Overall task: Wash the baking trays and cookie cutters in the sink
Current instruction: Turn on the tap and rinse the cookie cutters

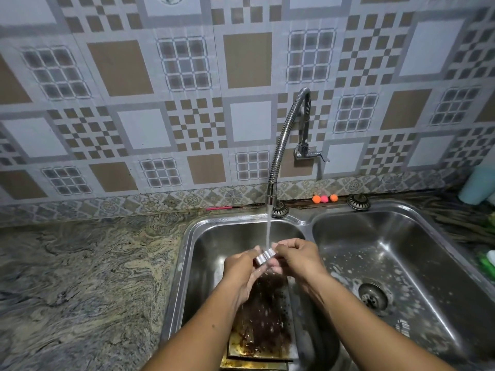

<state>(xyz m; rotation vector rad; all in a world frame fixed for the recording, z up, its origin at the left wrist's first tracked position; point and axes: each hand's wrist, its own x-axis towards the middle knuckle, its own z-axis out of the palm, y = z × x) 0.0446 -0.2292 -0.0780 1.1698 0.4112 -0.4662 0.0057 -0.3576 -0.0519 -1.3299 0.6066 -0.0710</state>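
Under the running tap, over the left basin of the sink, both hands pinch a small cookie cutter: left hand and right hand at either end. It's shiny metal, ridged, wet. Below it lie baking trays, brown with burnt crust and yellowed grease.

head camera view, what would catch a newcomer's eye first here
Centre frame, the left hand and right hand hold a small fluted metal cookie cutter under the water running from the flexible tap. Beneath them, in the left basin of the double sink, lie grimy baking trays. The chequered brown and grey wall tiles fill the upper half.
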